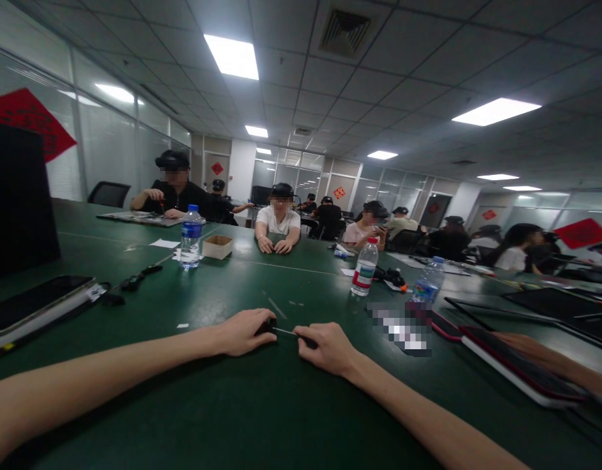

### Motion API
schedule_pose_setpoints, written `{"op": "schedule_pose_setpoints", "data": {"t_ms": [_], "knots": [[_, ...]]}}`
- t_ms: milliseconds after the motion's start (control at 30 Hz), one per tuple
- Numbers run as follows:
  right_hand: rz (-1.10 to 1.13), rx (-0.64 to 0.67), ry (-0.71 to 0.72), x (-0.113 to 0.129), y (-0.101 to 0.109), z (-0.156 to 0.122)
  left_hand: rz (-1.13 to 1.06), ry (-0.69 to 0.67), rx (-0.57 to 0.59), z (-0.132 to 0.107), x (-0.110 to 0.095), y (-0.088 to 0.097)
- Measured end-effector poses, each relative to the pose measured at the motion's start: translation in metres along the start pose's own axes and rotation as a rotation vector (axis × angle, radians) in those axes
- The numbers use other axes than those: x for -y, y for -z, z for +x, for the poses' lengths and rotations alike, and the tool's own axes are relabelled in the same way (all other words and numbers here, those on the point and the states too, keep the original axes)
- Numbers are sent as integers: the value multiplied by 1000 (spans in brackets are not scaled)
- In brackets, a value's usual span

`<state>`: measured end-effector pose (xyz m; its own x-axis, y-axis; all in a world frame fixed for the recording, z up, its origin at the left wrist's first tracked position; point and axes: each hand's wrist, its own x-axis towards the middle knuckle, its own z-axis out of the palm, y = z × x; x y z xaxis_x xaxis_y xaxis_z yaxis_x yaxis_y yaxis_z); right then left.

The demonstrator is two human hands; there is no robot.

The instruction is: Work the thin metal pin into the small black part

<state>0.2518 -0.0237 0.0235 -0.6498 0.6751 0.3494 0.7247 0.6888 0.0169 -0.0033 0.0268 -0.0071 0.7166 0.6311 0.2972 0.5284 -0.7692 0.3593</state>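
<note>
My right hand [326, 346] is closed around the dark handle of a thin screwdriver [285, 332], low over the green table [222, 405]. Its slim metal shaft points left, toward my left hand. A small dark piece [270, 324], too hidden to name, is pinched between the thumb and fingers of my left hand [246, 331]. The shaft's tip meets this piece or lies right beside it; I cannot tell which. A scrap of white paper [183, 326] lies just beyond my left wrist.
Ahead stand a blue-capped bottle [191, 238], an open small box [217, 247] and a red-capped bottle [364, 267]. Another bottle [428, 281] is farther right. A laptop-like device [41, 307] lies left. At right, another person's hand [540, 352] rests by a tablet [516, 365]. Several people sit beyond.
</note>
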Motion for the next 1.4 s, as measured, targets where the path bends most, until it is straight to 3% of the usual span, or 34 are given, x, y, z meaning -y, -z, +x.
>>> {"op": "schedule_pose_setpoints", "data": {"t_ms": [1400], "knots": [[20,-21,13,-3,-5,1,37,2,19,-1,-6,5]]}}
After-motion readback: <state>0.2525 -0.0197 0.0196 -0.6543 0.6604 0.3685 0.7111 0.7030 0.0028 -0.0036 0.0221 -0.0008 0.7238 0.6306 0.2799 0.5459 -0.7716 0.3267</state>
